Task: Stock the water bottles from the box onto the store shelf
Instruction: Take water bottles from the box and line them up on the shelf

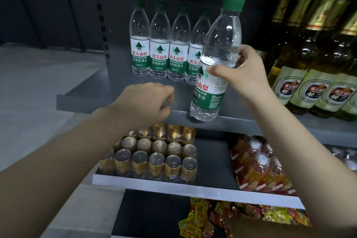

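At the left, the left hand (pixel 146 102) hangs over the front lip of the gray shelf (pixel 116 102), fingers curled loosely and holding nothing. Behind it, four water bottles (pixel 168 44) stand upright in a row at the back of the shelf. Further right, the right hand (pixel 239 69) wraps thumb and fingers around the middle of a fifth bottle (pixel 216 60), cap up and tilted slightly, its base at or just above the shelf's front edge. The open slot lies behind and just right of the row, so the right hand is nearer. Beer bottles (pixel 316 75) fill the far right.
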`<state>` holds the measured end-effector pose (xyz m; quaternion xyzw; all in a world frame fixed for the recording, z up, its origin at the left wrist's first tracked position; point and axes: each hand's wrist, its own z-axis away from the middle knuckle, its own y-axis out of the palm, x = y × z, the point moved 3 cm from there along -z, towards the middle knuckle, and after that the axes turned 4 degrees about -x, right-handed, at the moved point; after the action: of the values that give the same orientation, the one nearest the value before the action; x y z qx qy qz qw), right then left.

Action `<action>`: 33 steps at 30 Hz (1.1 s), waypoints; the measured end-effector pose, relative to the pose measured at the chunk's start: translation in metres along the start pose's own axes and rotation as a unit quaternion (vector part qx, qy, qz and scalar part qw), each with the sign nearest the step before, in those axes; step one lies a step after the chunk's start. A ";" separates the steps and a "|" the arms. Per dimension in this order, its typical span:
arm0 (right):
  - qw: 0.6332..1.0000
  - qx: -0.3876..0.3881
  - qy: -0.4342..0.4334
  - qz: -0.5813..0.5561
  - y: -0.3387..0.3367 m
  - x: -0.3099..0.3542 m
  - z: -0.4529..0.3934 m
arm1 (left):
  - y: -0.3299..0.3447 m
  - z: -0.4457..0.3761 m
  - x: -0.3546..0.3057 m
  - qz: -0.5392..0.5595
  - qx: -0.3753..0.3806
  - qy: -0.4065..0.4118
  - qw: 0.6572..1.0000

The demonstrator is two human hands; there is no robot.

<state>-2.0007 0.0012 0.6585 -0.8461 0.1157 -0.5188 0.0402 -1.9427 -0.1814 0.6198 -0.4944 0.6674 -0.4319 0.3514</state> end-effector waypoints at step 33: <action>0.997 0.062 0.036 -0.018 0.039 -0.046 -0.058 | 0.016 -0.063 0.057 0.059 0.029 -0.007 0.998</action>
<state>-2.0785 -0.0224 0.6379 -0.8245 0.0696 -0.5559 0.0793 -2.0202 -0.2201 0.6265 -0.4468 0.6803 -0.4261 0.3950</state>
